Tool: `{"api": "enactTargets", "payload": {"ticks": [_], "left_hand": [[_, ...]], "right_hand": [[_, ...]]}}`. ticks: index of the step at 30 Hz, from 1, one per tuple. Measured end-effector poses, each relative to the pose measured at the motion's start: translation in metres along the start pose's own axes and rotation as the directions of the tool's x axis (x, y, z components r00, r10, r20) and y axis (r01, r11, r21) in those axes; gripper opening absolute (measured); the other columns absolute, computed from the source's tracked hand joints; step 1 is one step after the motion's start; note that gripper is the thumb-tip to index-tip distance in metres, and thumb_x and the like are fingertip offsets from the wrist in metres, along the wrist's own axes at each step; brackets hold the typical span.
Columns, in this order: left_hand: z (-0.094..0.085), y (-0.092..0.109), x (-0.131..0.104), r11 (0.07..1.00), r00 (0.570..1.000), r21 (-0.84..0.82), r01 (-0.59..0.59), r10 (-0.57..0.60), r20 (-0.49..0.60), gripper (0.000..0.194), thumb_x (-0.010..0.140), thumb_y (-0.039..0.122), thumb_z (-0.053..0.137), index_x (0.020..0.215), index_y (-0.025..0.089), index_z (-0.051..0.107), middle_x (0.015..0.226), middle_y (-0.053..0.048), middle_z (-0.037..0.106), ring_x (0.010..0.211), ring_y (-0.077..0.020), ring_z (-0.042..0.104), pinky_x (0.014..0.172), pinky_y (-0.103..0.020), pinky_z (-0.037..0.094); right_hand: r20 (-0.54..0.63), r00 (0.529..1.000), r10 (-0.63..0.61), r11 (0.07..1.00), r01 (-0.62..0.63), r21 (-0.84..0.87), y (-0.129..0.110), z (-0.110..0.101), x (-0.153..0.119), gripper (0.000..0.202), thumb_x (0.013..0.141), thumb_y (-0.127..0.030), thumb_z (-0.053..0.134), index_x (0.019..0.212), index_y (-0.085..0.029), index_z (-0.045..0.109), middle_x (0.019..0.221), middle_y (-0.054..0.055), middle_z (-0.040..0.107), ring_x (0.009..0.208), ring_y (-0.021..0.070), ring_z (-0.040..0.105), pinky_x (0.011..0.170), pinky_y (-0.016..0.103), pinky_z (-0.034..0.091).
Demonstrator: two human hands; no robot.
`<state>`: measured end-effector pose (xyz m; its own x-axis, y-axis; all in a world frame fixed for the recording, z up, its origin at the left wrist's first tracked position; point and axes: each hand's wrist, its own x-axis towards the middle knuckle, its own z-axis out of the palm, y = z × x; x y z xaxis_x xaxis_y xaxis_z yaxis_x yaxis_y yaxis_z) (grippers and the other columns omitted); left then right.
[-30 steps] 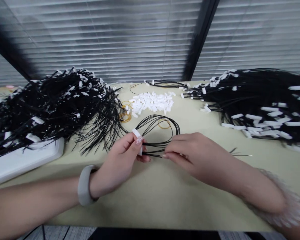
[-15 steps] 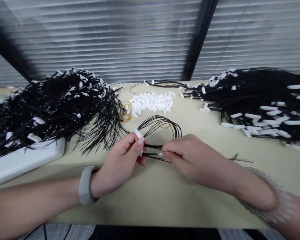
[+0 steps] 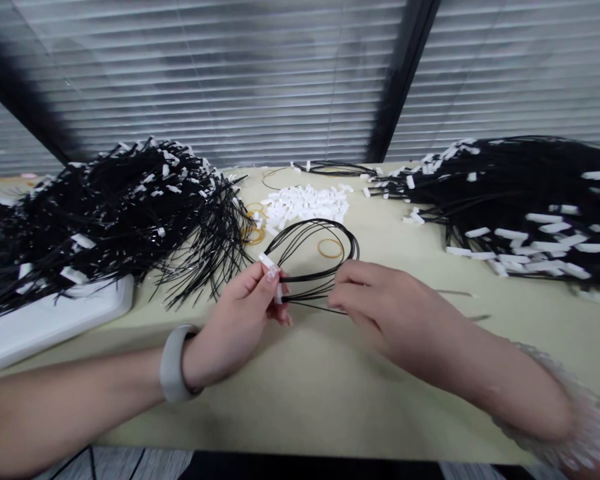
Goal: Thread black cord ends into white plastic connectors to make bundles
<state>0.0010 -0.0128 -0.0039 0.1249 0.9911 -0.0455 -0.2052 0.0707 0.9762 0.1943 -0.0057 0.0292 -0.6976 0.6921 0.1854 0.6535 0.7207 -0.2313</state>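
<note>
Between thumb and fingers, my left hand (image 3: 253,293) pinches a white connector (image 3: 269,261) from which several thin black wires run out. The black wires (image 3: 325,225) curve up and to the right in a loop above the table. My right hand (image 3: 375,297) is closed at the right side of that loop, its fingertips curled round some of the wires; exactly how many it holds is hidden. Loose wire ends (image 3: 455,293) stick out beyond the right wrist. On the table inside the loop lies a yellow rubber band (image 3: 330,249).
Behind my hands lies a pile of small white connectors (image 3: 307,203), with yellow rubber bands (image 3: 253,235) beside it. Black wire heaps stand left (image 3: 130,207) and right (image 3: 520,180). A white flat case (image 3: 80,310) is at left. Blinds (image 3: 280,80) hang behind the table (image 3: 300,400).
The wire loop has risen and widened, leaving the rubber band inside it in fuller view. My right hand has shifted slightly right along the wires; my left hand keeps its pinch.
</note>
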Motion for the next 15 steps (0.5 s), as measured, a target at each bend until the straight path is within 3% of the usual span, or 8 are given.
{"api": "enactTargets", "payload": {"ticks": [7, 15], "left_hand": [[0.0, 0.001, 0.0, 1.0, 1.0, 0.001, 0.024, -0.024, -0.005, 0.015, 0.085, 0.029, 0.049, 0.078, 0.016, 0.053, 0.068, 0.003, 0.051, 0.053, -0.0073, 0.05, 0.05, -0.021, 0.045], [0.0, 0.001, 0.0, 1.0, 1.0, -0.019, 0.024, -0.024, -0.006, 0.014, 0.084, 0.028, 0.05, 0.077, 0.016, 0.054, 0.068, 0.003, 0.051, 0.052, -0.0072, 0.05, 0.05, -0.021, 0.044]], "right_hand": [[-0.04, 0.999, -0.031, 0.998, 0.028, -0.059, 0.001, 0.002, 0.002, 0.017, 0.085, -0.023, 0.045, 0.074, -0.017, 0.058, 0.079, 0.002, 0.052, 0.069, 0.0118, 0.048, 0.063, 0.025, 0.038], [-0.21, 0.962, -0.175, 0.872, 0.052, -0.486, 0.004, 0.009, 0.0, 0.015, 0.076, -0.015, 0.052, 0.062, -0.019, 0.05, 0.066, 0.002, 0.049, 0.06, 0.0162, 0.04, 0.054, 0.029, 0.026]]}}
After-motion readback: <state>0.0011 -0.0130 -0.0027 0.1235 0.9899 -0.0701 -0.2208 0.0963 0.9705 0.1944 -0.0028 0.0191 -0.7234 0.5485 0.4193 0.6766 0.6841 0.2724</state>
